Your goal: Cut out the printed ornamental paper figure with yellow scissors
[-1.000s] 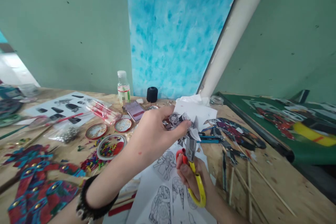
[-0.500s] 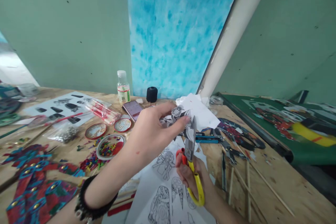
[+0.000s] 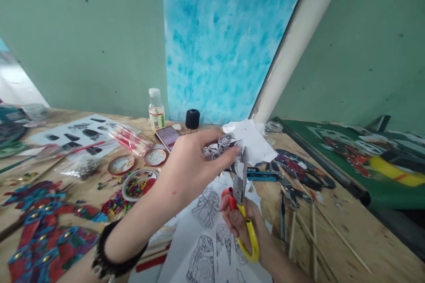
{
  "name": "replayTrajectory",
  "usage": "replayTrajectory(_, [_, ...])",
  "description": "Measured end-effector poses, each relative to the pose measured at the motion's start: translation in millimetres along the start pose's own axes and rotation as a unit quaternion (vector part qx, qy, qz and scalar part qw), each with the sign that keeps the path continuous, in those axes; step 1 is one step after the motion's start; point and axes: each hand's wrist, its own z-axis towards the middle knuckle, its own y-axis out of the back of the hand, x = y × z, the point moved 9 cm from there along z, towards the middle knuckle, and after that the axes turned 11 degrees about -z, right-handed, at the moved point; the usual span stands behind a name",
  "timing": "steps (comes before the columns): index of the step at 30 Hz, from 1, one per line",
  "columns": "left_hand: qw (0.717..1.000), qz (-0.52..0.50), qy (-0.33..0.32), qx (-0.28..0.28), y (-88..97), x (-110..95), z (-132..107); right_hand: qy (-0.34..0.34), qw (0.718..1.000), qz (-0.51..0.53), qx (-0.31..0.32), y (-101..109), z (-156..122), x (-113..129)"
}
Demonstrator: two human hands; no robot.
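My left hand pinches a piece of white paper with a black printed pattern, holding it up over the table. In my right hand is a pair of scissors with red and yellow handles, fingers through the loops. The blades point upward and lie against the paper's edge, close to my left thumb; they look nearly closed. Beneath both hands lies a white sheet with line drawings. Part of the held paper is hidden behind my left fingers.
To the left are a round tin of colourful fasteners, a phone, a bottle and painted red-blue pieces. Thin wooden sticks, pliers and crumpled white paper lie right and behind. A green mat borders the right.
The held paper and the scissors have shifted very slightly. Both hands keep the same grip, and the rest of the table looks the same.
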Motion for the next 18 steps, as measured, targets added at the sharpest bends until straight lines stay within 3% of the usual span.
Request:
replayTrajectory(10, [1.0, -0.019, 0.006, 0.024, -4.4, -0.5, -0.9, -0.009, 0.999, -0.029, 0.026, -2.5, 0.5, -0.8])
replayTrajectory(18, [1.0, -0.017, 0.008, 0.005, -1.1, -2.5, -0.7, -0.005, 0.997, -0.071, 0.036, -0.9, -0.6, 1.2])
